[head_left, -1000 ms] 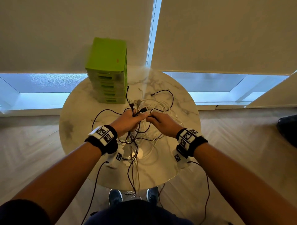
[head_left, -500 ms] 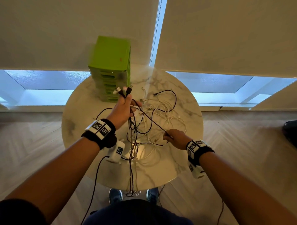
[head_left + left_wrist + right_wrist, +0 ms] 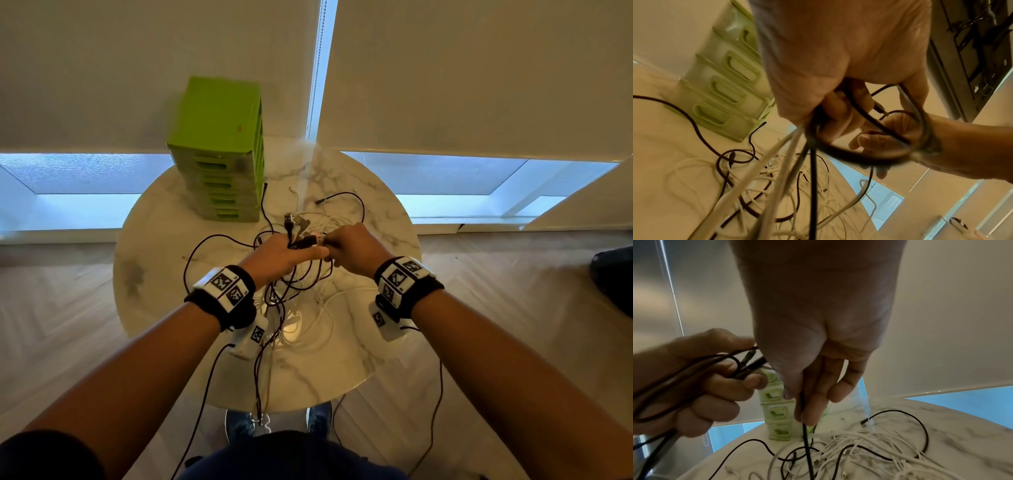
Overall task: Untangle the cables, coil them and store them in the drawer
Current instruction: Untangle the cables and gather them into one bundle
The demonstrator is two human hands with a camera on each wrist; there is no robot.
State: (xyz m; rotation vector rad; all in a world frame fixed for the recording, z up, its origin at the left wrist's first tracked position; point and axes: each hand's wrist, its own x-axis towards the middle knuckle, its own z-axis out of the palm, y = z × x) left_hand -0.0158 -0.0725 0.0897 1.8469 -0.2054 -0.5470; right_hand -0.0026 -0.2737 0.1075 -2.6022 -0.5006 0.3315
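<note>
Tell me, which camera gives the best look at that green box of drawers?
The head view: the green drawer unit shows whole there, top and stacked fronts, standing at the table's far left edge. The left wrist view shows only its drawer fronts, tilted and close. The right wrist view shows just a few lower drawers, the right hand hiding the rest.

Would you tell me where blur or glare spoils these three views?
Head view: green drawer unit edge smeared, bright reflection on the marble table. Left wrist view: cable loop by the left hand blurred. Right wrist view: right hand dim and soft.
</note>
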